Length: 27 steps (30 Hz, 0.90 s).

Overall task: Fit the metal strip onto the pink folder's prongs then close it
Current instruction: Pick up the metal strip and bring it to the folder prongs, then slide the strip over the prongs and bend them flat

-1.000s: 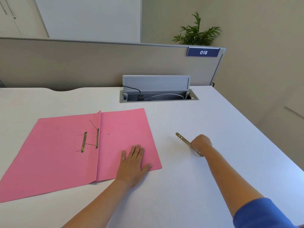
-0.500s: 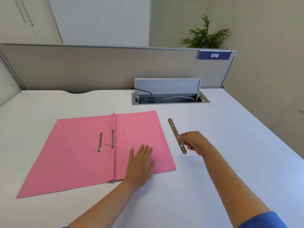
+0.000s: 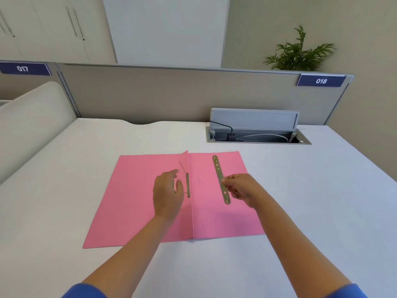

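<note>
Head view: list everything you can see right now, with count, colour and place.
Folder: 1, pink, open flat on desk centre.
Prongs: brass fastener by the fold, thin wires sticking up.
Strip: 1, brass, punched holes, over folder's right leaf.
Desk: 1, white.
Cable box: 1, grey, lid up, far right of desk, cables inside.
Partition: grey, behind desk, blue tags 017 and 018.
Plant: 1, green, behind partition.
Cabinets: pale, far left.
Left hand: beside prongs, empty.
Right hand: pinching strip.

Single head-worn wide-angle view, facing forward and down over white surface (image 3: 300, 201), close above both forearms.
</note>
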Motion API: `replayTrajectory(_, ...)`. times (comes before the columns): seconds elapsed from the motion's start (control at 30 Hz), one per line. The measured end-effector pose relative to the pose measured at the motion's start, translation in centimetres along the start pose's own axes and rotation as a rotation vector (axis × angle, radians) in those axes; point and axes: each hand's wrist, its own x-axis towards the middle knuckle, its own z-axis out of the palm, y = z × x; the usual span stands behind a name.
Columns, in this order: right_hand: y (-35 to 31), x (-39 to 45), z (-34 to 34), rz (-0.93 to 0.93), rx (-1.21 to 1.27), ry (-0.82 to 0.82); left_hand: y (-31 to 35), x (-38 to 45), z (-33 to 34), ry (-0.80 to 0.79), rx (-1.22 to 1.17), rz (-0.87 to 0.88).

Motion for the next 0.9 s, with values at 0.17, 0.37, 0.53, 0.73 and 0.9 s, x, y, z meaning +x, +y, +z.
replayTrajectory(0.17,-1.0,0.8,3.0,0.018,0.036,0.001,-1.9,3.1,-0.6,-0.05,-0.192,-0.314)
replayTrajectory(0.37,-1.5,2.1,4.9,0.055,0.054,0.015,-3.0,5.6,1.0,-0.23,-0.336,-0.52)
replayTrajectory(0.53,-1.7,3.4,6.1,0.071,0.027,0.042,-3.2,7.2,3.0,-0.355,-0.416,-0.584)
replayTrajectory(0.73,-1.6,4.8,7.0,0.085,0.018,0.055,-3.8,8.0,5.3,-0.345,-0.484,-0.657)
replayTrajectory(0.9,-1.5,5.5,7.9,0.08,0.028,0.028,-4.2,7.8,5.7,-0.309,-0.568,-0.641)
